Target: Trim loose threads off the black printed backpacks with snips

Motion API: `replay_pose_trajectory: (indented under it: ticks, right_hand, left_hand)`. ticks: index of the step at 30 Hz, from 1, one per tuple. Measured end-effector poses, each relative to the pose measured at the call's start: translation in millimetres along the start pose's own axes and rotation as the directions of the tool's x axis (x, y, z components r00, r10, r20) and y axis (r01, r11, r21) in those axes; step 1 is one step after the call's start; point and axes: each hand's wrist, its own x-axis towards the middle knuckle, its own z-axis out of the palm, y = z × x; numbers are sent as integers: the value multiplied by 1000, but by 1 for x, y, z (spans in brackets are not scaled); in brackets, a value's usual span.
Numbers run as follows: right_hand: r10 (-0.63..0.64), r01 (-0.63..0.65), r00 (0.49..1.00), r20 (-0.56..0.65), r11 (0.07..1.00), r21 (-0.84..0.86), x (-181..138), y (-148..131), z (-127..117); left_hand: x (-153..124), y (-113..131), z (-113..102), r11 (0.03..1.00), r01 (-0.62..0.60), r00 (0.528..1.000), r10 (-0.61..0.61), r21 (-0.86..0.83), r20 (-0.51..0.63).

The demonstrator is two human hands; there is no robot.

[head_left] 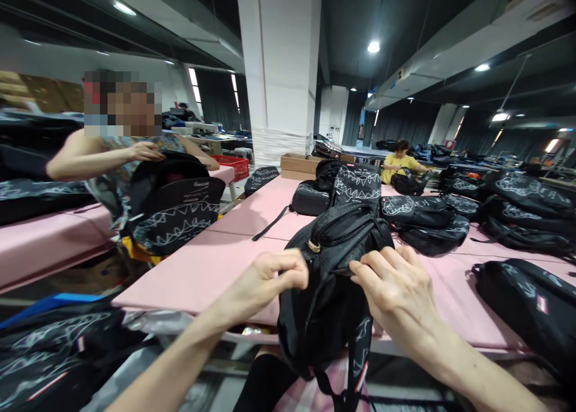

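A black backpack (324, 304) leans upright at the near table edge, directly before me, its straps hanging down over my lap. Its curved top zip pocket carries a gold-coloured zipper pull (314, 246). My left hand (281, 271) is closed in a pinch at the backpack's left side; what its fingertips hold, if anything, is hidden. On the opposite side, my right hand (389, 277) pinches the backpack's black fabric near the middle, thumb and forefinger together.
Several patterned black backpacks lie on the pink table (193, 274), including one backpack (531, 310) at right. Across to the left, a co-worker (117, 154) handles another backpack (180, 214). A second person (400, 163) works farther back. A cardboard box (297, 166) stands by the pillar (279, 70).
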Motion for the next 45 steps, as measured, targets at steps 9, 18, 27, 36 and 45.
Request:
replay_pose_trajectory:
  ticks: [9,18,27,36,45]
  right_hand:
    - [-7,8,1000,-16,998,62,-2,2,11]
    - [16,-11,1000,-15,956,293,-11,5,12]
    - [-2,16,999,-44,941,337,-8,6,18]
    - [-14,26,999,-39,939,344,-8,7,20]
    - [-9,18,1000,-26,940,341,-5,5,28]
  left_hand:
    - [-8,-27,-18,895,181,979,-126,409,-159]
    - [11,-43,-49,967,199,975,-178,162,-133]
    - [9,-63,-15,974,-29,985,66,226,-160]
    - [0,-71,-41,968,181,913,-100,173,-396]
    - [5,-59,-32,943,209,896,-77,261,-438]
